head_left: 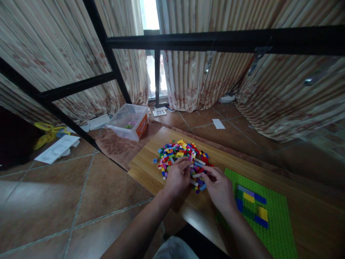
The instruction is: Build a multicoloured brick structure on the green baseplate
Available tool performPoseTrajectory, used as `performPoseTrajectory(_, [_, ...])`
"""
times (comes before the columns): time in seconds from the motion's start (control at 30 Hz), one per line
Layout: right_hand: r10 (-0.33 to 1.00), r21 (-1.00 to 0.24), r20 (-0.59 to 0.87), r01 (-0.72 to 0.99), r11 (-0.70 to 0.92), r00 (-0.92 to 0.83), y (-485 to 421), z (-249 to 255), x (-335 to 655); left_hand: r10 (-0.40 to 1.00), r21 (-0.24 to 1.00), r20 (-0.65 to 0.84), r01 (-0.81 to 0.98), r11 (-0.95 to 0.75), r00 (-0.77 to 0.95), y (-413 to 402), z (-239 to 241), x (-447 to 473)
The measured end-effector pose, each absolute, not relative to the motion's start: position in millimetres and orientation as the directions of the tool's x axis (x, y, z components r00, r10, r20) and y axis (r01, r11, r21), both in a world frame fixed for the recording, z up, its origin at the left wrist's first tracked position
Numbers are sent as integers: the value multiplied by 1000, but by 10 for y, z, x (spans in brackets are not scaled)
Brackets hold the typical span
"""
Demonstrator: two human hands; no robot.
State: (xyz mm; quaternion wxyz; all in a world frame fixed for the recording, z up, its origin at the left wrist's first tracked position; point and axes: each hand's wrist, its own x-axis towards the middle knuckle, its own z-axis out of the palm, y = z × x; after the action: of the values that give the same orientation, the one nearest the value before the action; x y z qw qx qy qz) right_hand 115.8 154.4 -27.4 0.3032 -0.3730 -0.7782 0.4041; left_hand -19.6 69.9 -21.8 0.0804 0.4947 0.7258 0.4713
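A heap of small coloured bricks point(179, 147) is spread over a wooden table point(147, 158). My left hand point(178, 176) rests on its near side, fingers bent over the bricks and apart. To its right, my right hand point(219, 185) reaches in with thumb and forefinger apart. A long white brick point(197, 176) lies at the right thumb's tip; whether they touch is unclear. Right of the hands lies a green baseplate point(279, 216), carrying a flat patch of blue, yellow, green and lilac bricks point(249, 196). My right forearm covers its near left part.
One blue brick point(155, 160) sits apart, left of the heap. A clear plastic box point(122, 126) with a few pieces stands on the floor mat behind the table. White packaging point(56, 149) lies on the tiles at left. Black metal bars point(215, 42) cross in front of the curtains.
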Motion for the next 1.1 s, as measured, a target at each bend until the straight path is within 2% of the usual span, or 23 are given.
performPoseTrajectory(0.1, [834,-855,202,323,406,-514,1516,-281,1241,749,750,375,654,101,-546,616,-173,-361])
performPoseTrajectory(0.17, [837,-860,213,309,405,-504,1491,-280,1291,689,742,355,639,203,-631,565,-161,-557])
performPoseTrajectory(0.3, [848,-877,202,294,379,-490,1423,-255,1354,534,642,239,545,539,-811,513,-181,-1006])
performPoseTrajectory(0.4, [853,-888,202,278,367,-482,1366,-230,1365,554,645,104,479,595,-826,540,-211,-1209])
performPoseTrajectory(0.5, [840,-890,210,257,375,-500,1327,-215,1380,579,701,38,435,565,-814,584,-230,-1276])
performPoseTrajectory(0.67, [844,-905,190,243,349,-502,1294,-178,1436,543,780,27,358,514,-839,513,-174,-1265])
performPoseTrajectory(0.73, [856,-919,169,236,316,-488,1262,-140,1422,558,872,-8,267,410,-830,425,-119,-1154])
performPoseTrajectory(0.8, [864,-946,127,204,254,-487,1209,-87,1368,654,991,-84,6,135,-752,339,-58,-935])
performPoseTrajectory(0.9, [864,-990,21,111,89,-504,1115,-4,1249,781,970,-144,-241,-9,-607,270,22,-471])
performPoseTrajectory(0.97, [858,-998,-9,54,22,-514,1067,29,1193,859,959,-128,-283,-21,-496,272,59,-174])
performPoseTrajectory(1.1, [898,-997,-25,79,11,-440,1020,0,1234,922,964,-92,-264,-12,-376,320,59,182])
